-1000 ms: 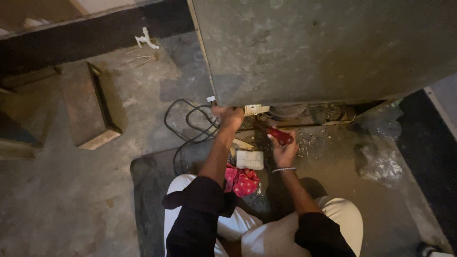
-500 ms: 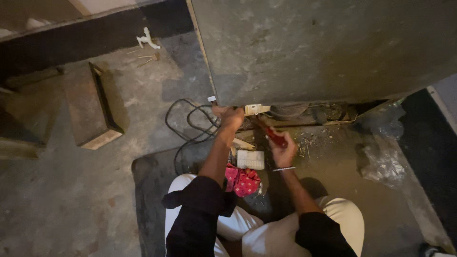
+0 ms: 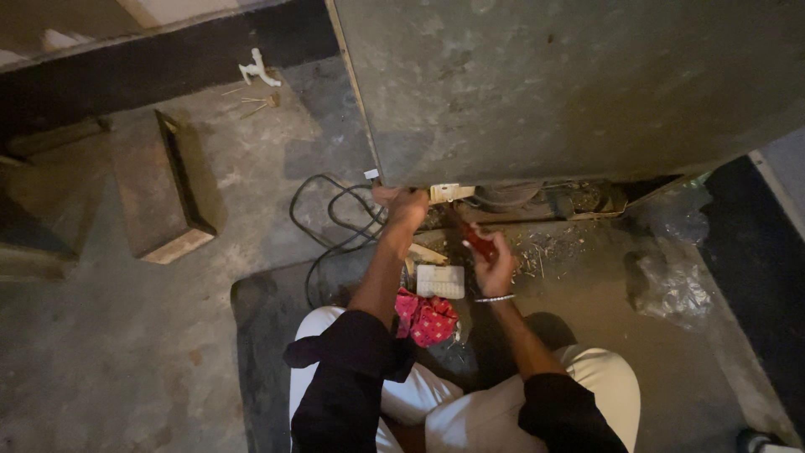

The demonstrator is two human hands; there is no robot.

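**Both hands at the base of the grey cabinet**

- Left hand: I see its fingers curled shut around a small pale fitting at the bottom edge of the large grey metal cabinet.
- Right hand: fingers wrapped around the red-handled screwdriver, whose shaft angles up toward that fitting; a bangle sits on the wrist.
- Concrete floor: a black coiled cable lies left of the left hand; a white ridged rectangular block and a crumpled red patterned cloth lie between my forearms; a wooden box is well apart to the left.
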